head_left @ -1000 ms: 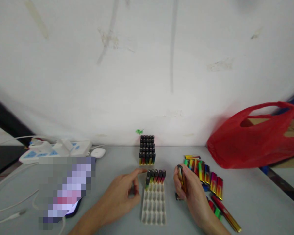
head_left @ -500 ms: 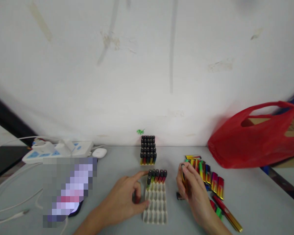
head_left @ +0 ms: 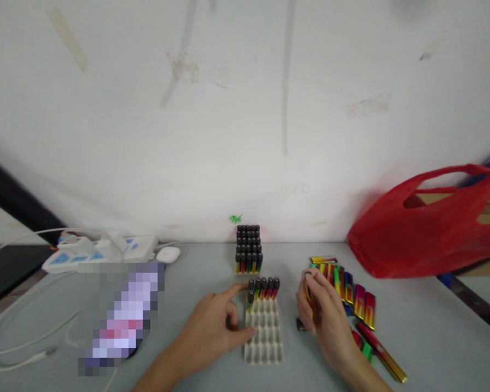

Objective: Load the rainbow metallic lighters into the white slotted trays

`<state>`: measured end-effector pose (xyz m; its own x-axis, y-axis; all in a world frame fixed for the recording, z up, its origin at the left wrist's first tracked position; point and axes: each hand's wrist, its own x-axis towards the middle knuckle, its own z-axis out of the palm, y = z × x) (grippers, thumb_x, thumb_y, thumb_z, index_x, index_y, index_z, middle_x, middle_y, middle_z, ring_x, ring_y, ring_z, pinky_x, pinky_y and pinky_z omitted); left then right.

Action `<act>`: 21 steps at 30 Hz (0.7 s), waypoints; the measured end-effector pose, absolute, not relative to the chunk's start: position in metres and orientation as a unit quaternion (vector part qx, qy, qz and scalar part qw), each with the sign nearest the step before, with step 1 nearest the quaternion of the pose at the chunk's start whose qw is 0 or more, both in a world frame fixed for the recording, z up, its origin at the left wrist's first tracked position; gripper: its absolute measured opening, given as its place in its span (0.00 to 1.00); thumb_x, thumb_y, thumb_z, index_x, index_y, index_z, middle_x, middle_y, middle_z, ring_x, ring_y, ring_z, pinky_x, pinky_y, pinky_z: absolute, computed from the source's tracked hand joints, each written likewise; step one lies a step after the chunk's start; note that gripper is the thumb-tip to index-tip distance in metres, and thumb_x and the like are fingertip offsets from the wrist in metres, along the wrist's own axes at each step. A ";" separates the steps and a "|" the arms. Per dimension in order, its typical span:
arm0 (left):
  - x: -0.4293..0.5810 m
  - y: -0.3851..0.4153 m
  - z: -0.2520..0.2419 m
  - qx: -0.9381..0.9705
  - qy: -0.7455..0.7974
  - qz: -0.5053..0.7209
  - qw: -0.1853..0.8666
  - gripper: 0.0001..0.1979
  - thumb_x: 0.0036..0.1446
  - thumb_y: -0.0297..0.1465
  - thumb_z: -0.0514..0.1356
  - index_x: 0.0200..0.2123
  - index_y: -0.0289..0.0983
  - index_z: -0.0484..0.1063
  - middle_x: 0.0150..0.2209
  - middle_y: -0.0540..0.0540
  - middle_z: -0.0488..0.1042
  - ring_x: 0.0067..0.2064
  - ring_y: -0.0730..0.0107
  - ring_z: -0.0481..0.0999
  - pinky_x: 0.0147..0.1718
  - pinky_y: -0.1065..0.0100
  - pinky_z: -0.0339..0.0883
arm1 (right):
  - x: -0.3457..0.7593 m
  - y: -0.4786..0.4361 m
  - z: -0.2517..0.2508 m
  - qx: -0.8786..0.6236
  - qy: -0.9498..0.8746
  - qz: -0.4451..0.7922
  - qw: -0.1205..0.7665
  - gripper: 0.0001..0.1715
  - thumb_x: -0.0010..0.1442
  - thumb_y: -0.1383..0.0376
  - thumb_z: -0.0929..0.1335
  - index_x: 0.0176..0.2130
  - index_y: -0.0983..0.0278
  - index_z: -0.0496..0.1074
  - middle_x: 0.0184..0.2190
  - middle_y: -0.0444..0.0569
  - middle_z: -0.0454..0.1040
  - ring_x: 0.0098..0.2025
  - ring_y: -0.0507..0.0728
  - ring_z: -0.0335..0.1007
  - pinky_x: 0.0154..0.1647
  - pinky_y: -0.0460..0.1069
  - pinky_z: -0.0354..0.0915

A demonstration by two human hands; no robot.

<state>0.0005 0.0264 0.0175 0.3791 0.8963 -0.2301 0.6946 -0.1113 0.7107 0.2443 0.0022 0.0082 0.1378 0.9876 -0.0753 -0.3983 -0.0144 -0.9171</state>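
Observation:
A pale slotted tray [head_left: 263, 356] lies at the front middle, with several black-topped batteries [head_left: 264, 285] upright in its far row and one more at the left of the row behind them. My left hand [head_left: 214, 324] rests along the tray's left side, index finger at the far left battery and thumb on the tray's left edge; thumb and finger are apart. To the right of the tray, my right hand [head_left: 324, 310] has its fingers closed round a battery [head_left: 308, 283], mostly hidden by them. Many colourful batteries [head_left: 359, 302] lie beside and beyond that hand.
A full block of black-topped batteries [head_left: 248, 245] stands near the wall. On the left are a power strip [head_left: 142, 251], a white case [head_left: 168, 254], cables and a blurred phone [head_left: 124, 313]. A red bag [head_left: 416, 234] sits at the back right.
The view has shifted slightly, and the tray appears a little higher and to the right. Both hands keep nearly the same poses; my right hand still holds the battery.

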 end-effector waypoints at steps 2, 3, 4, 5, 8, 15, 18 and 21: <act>0.001 0.026 0.018 0.734 0.546 0.126 0.383 0.40 0.56 0.40 0.73 0.71 0.40 0.71 0.27 0.59 0.79 0.32 0.64 0.77 0.43 0.64 0.64 | 0.243 0.002 0.010 -0.435 -0.314 0.580 0.613 0.29 0.62 0.40 0.78 0.41 0.57 0.68 0.19 0.31 0.60 0.16 0.47 0.43 0.17 0.44 0.43; 0.001 0.026 0.019 0.734 0.549 0.124 0.380 0.40 0.56 0.40 0.73 0.71 0.40 0.71 0.27 0.59 0.79 0.33 0.63 0.77 0.44 0.63 0.64 | 0.243 0.002 0.011 -0.435 -0.305 0.587 0.611 0.30 0.61 0.40 0.79 0.43 0.57 0.69 0.19 0.31 0.59 0.17 0.47 0.41 0.16 0.44 0.41; 0.001 0.026 0.019 0.734 0.551 0.121 0.378 0.40 0.56 0.40 0.73 0.70 0.40 0.71 0.27 0.59 0.79 0.33 0.63 0.77 0.44 0.63 0.64 | 0.243 0.001 0.011 -0.434 -0.301 0.593 0.608 0.30 0.60 0.40 0.79 0.44 0.57 0.69 0.19 0.31 0.58 0.17 0.47 0.40 0.17 0.44 0.40; 0.001 0.026 0.020 0.735 0.551 0.120 0.377 0.40 0.56 0.40 0.73 0.70 0.40 0.71 0.27 0.59 0.79 0.34 0.63 0.77 0.45 0.63 0.64 | 0.243 0.000 0.012 -0.430 -0.305 0.598 0.604 0.29 0.61 0.41 0.79 0.43 0.57 0.69 0.19 0.31 0.58 0.18 0.48 0.40 0.18 0.44 0.41; 0.001 0.026 0.020 0.737 0.543 0.126 0.383 0.39 0.56 0.40 0.73 0.70 0.41 0.71 0.27 0.60 0.79 0.32 0.63 0.77 0.43 0.64 0.64 | 0.243 -0.001 0.014 -0.393 -0.347 0.627 0.576 0.28 0.69 0.40 0.74 0.36 0.59 0.69 0.18 0.34 0.56 0.20 0.49 0.42 0.22 0.46 0.46; 0.002 0.026 0.021 0.734 0.543 0.133 0.385 0.38 0.55 0.39 0.72 0.69 0.40 0.71 0.27 0.59 0.79 0.33 0.62 0.78 0.43 0.63 0.65 | 0.236 -0.004 0.012 -0.318 -0.342 0.719 0.516 0.41 0.69 0.32 0.68 0.24 0.60 0.64 0.19 0.36 0.49 0.22 0.50 0.42 0.25 0.48 0.47; 0.002 0.025 0.021 0.733 0.543 0.134 0.387 0.38 0.54 0.39 0.72 0.68 0.41 0.72 0.26 0.59 0.78 0.32 0.62 0.78 0.41 0.64 0.64 | 0.231 -0.005 0.012 -0.300 -0.309 0.746 0.508 0.41 0.64 0.31 0.72 0.23 0.59 0.62 0.20 0.35 0.50 0.21 0.50 0.40 0.23 0.48 0.45; 0.003 0.025 0.018 0.733 0.543 0.139 0.386 0.37 0.55 0.38 0.72 0.68 0.41 0.72 0.26 0.60 0.77 0.30 0.64 0.77 0.39 0.65 0.64 | 0.229 -0.007 0.012 -0.309 -0.287 0.765 0.486 0.43 0.59 0.29 0.74 0.23 0.59 0.60 0.19 0.33 0.47 0.20 0.48 0.36 0.21 0.47 0.41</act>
<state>0.0030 0.0249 0.0184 0.3715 0.9029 -0.2161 0.6886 -0.1118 0.7165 0.2292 -0.0066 0.0115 -0.3360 0.9215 -0.1947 -0.5670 -0.3630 -0.7394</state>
